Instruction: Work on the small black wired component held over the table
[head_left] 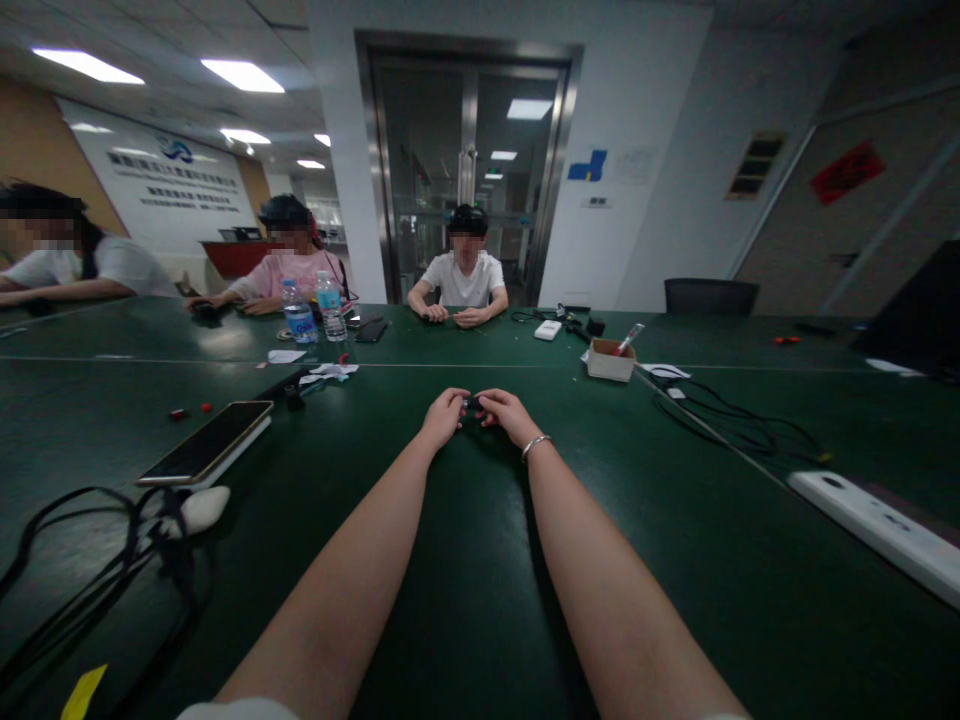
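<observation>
Both arms reach forward over the dark green table [457, 560]. My left hand [445, 416] is closed, its fingertips pinching one end of a small dark object [472, 403]. From the other side, the closed fingers of my right hand [510, 414] grip the same piece; a silver bangle [534, 446] circles that wrist. Fingers cover most of the object, and it is too small for me to tell its kind. A little lighter bit shows at its left end.
To the left lie a phone [210, 442], tangled black cables [127, 540] and paper scraps [330, 373]. Water bottles [331, 306] stand beyond. A small box [611, 362] and a white power strip [885, 535] are on the right. Several people sit across the table.
</observation>
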